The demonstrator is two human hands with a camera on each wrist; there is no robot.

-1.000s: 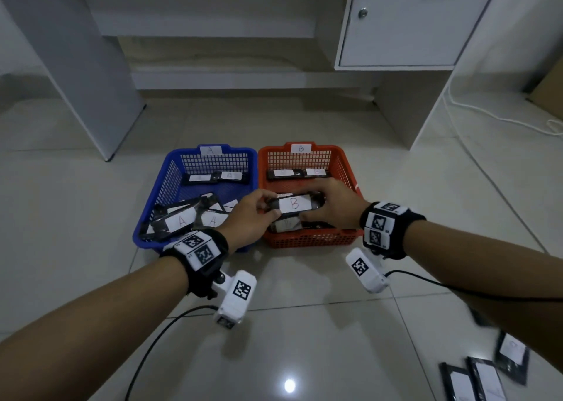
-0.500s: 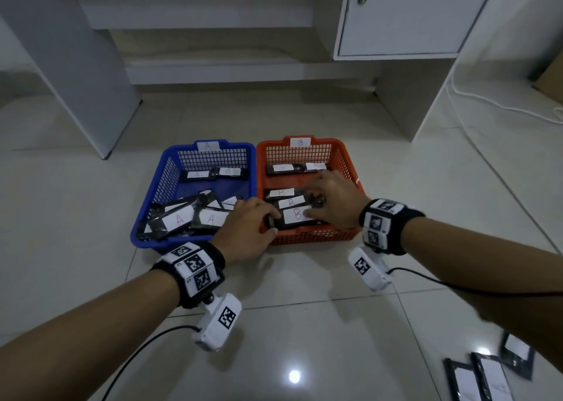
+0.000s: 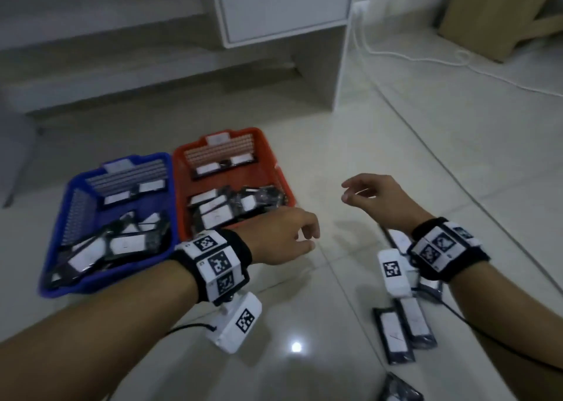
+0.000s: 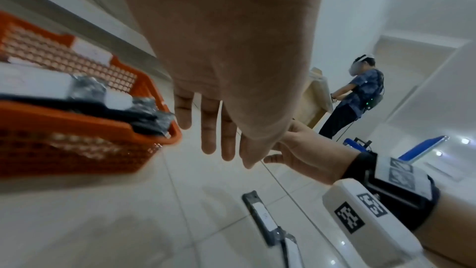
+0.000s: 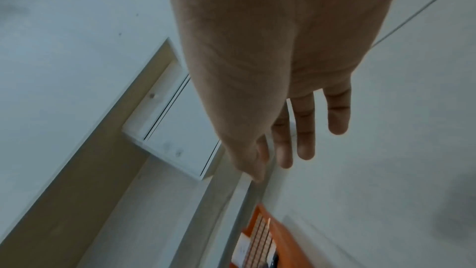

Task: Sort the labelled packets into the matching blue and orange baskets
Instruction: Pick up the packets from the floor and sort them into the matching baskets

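Observation:
A blue basket [image 3: 65,193] and an orange basket [image 3: 268,150] stand side by side on the floor, each holding several black packets with white labels. My left hand [image 3: 286,236] hovers empty just right of the orange basket's near corner, fingers relaxed. My right hand [image 3: 370,196] hangs empty further right above the bare floor, fingers loosely spread. Loose packets [image 3: 402,330] lie on the floor under my right wrist. The left wrist view shows the orange basket [image 4: 85,119], my straight left fingers [image 4: 208,129] and a floor packet [image 4: 262,215].
A white cabinet [image 3: 283,7] and desk leg [image 3: 341,65] stand behind the baskets. A white cable [image 3: 426,59] runs across the floor at the right, near a cardboard box [image 3: 499,13]. Another person [image 4: 358,97] stands far off in the left wrist view.
Both hands let go of the B packet in the orange basket and drew back to the right, empty. The head view swung right, bringing the floor packets closer.

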